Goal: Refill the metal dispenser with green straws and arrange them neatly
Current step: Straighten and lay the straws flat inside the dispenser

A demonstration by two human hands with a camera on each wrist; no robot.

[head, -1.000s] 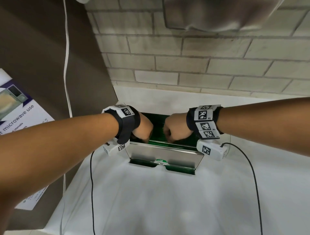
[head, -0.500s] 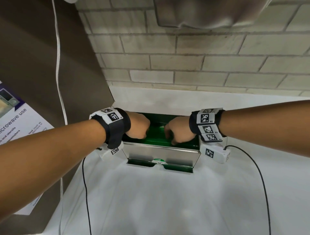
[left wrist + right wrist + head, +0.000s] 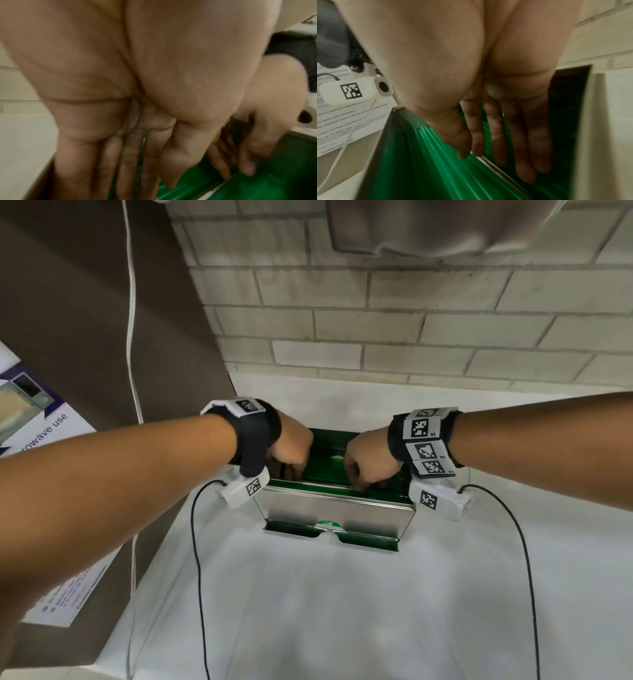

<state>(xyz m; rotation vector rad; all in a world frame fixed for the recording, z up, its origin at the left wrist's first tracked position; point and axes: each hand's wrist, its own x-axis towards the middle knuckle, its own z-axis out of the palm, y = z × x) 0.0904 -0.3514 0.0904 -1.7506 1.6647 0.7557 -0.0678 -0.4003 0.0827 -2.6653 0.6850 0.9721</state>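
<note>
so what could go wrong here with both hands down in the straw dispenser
1. Both the left hand and right hand press straight fingers into the green straws; pushing hard could bend or cross them.
2. The metal dispenser stands free on the white counter; a lopsided push might slide or tip it.
3. The wrist cables trail beside it and could snag.

This looks like a shared break room or pantry in a workplace. A printed notice point(image 3: 41, 440) about microwave use, with a picture of a microwave, is stuck on a brown panel point(image 3: 85, 320) at the left, and its small print names a front desk. A steel straw dispenser point(image 3: 335, 508) stands on a white bench point(image 3: 342, 611) against a painted brick wall point(image 3: 376, 320).
</note>
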